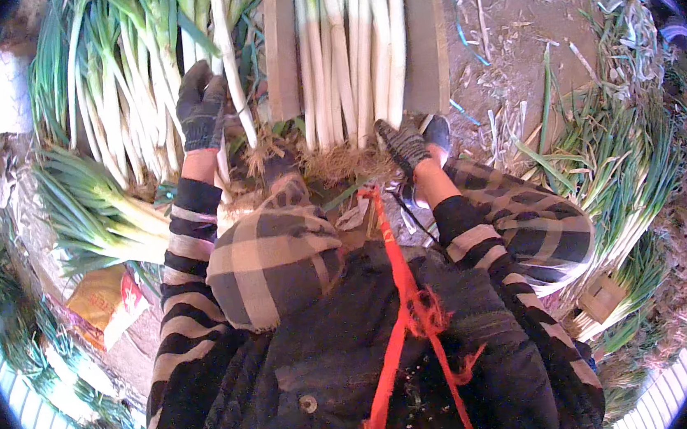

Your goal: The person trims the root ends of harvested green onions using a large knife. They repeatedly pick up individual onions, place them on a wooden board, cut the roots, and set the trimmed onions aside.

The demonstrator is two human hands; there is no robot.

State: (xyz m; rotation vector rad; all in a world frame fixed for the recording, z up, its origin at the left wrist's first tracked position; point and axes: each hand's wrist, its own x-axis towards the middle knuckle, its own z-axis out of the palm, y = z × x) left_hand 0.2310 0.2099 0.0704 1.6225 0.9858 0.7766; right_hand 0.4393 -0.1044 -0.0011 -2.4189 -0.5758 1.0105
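My left hand (202, 107), in a dark knit glove, lies over a long white-stemmed green onion at the right side of a loose pile of green onions (140, 104). Its fingers point away from me, and their undersides are hidden. One separate green onion (234, 76) lies just right of that hand, roots towards me. In front of me a wooden trough (426, 39) holds several green onions (341, 66) side by side, their root ends sticking out at the near end. The gloved fingers of my right hand (404, 145) touch the root end of the rightmost stalks; their grip is partly hidden.
More green onions (106, 200) lie at my left, and a long heap (625, 181) lines the right. A yellow printed bag (101, 303) rests on the ground at left. Blue twine (468, 41) and dry leaf scraps litter the soil. A red cord (395, 271) hangs down my front.
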